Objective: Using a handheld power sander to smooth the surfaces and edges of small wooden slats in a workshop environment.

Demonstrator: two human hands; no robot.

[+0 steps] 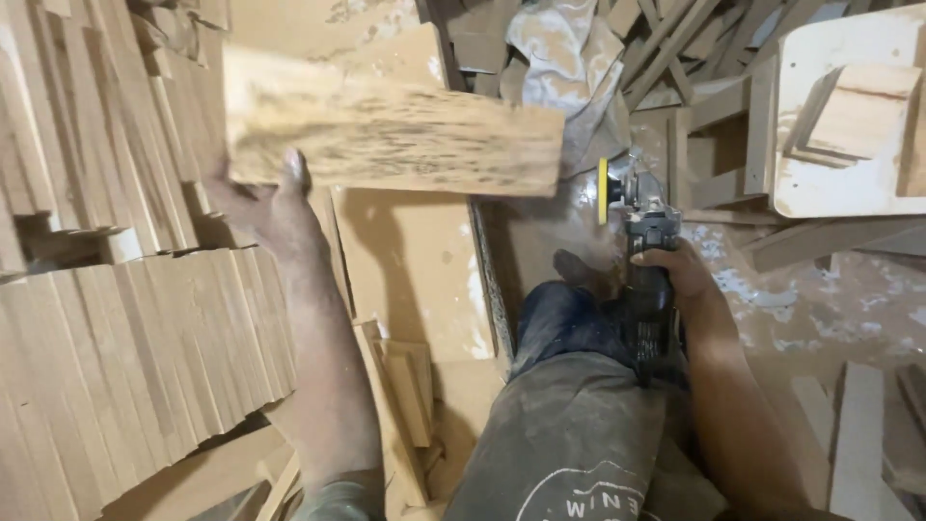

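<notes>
Left hand fingers clasp the lower left edge of a streaked wooden board, held up over stacked planks. Right hand fingers wrap the dark angle grinder, resting beside the person's knee.

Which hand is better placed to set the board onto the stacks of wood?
Left. The left hand already grips the board beside the stacks of wood, while the right hand holds the grinder.

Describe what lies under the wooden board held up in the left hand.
Beneath the wooden board lies a flat sheet; stacked planks sit left. The board hides whatever is directly behind it.
</notes>
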